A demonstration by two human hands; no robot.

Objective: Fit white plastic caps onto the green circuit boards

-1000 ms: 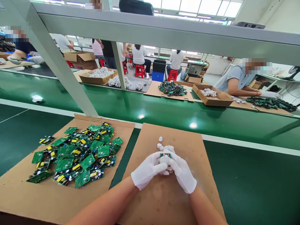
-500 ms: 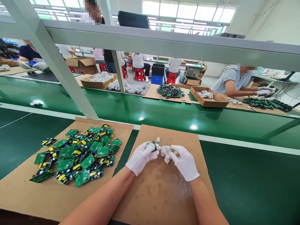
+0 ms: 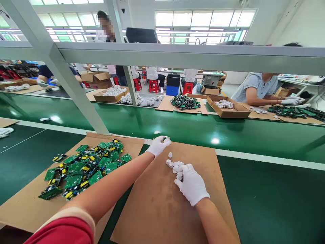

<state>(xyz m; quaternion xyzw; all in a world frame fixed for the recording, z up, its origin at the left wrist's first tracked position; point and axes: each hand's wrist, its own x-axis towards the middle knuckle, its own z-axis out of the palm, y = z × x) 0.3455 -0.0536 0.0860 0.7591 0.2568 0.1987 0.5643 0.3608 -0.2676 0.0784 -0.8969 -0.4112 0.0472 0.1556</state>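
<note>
My left hand [image 3: 158, 146], in a white glove, is stretched out to the far edge of the cardboard sheet [image 3: 157, 210]. Its fingers are closed on a small circuit board [image 3: 165, 138], mostly hidden by the glove. My right hand [image 3: 192, 184], also gloved, is at a little heap of white putty-like lumps [image 3: 175, 166]. Its thumb and fingers are apart around the heap's near side, touching it. One lone white lump [image 3: 170, 155] lies just beyond the heap. To the left, a pile of green circuit boards [image 3: 83, 166] with yellow parts covers another cardboard sheet [image 3: 22, 210].
A green conveyor belt [image 3: 142, 123] runs across, beyond a pale rail [image 3: 254, 157]. A slanted post [image 3: 76, 91] and a crossbar [image 3: 177, 56] stand in front. On the far side are boxes of white pieces [image 3: 224, 104], more boards [image 3: 186, 102] and a co-worker [image 3: 256, 88].
My left hand has moved away from the white lumps, forward to the sheet's far edge, with the circuit board. My right hand has shifted slightly left and nearer me, onto the heap. The view has tilted up.
</note>
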